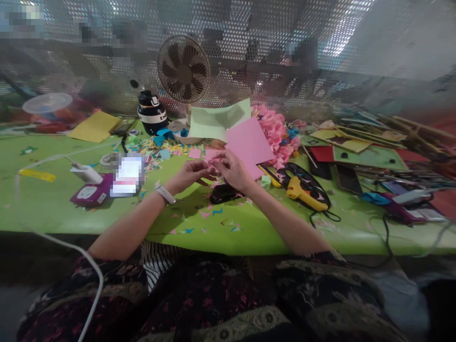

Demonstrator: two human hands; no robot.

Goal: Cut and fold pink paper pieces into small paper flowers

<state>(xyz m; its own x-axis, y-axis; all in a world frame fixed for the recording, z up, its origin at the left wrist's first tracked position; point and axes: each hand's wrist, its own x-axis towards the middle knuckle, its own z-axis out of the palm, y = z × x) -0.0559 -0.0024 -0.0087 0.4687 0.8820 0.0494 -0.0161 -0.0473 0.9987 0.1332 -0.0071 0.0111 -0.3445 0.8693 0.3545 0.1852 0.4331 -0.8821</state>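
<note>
My left hand (194,172) and my right hand (231,170) meet over the middle of the green table (221,235). Their fingertips pinch a small piece of pink paper (213,161), partly hidden by the fingers. Behind my right hand, a larger pink sheet (249,145) overlaps a pale green sheet (221,122). A shiny black object (223,194) lies beneath my hands, its kind unclear. Small pink paper squares (194,153) and paper scraps (205,214) are scattered around. Pink paper petals (272,130) are heaped behind the pink sheet.
A yellow glue gun (306,194) with a black cord lies right of my right arm. A phone (127,175) and white charger (86,174) are at left. A fan (184,71) and dark bottle (152,114) stand behind. Cardboard and paper pieces (370,156) crowd the right.
</note>
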